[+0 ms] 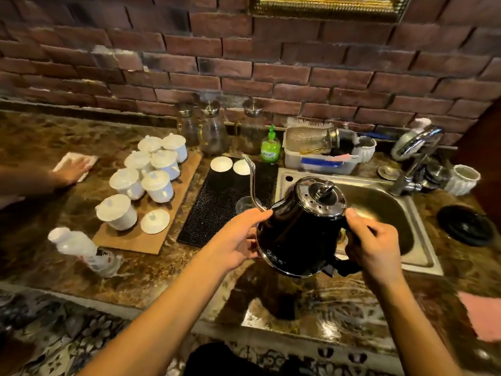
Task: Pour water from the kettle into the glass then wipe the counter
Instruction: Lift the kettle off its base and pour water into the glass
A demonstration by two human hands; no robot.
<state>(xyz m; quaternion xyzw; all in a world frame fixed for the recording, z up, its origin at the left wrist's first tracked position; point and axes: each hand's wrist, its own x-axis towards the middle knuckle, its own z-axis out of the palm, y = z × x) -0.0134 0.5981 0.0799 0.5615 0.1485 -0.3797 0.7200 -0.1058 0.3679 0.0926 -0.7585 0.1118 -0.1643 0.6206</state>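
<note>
The black gooseneck kettle [301, 226] is held in the air above the worktop [311, 302], at the near left edge of the steel sink [417, 240]. The right hand [372, 248] has its fingers clamped on the handle; the left hand [238, 240] cups the kettle's side, fingers pressed on the body. The glass [245, 204] stands on the black mat [217, 204], just under the spout and partly hidden. Left of the mat, a board [151, 237] carries lidded white cups [156, 185]. Bare worktop lies nearest the front edge, with a pink cloth [482, 316] at right.
</note>
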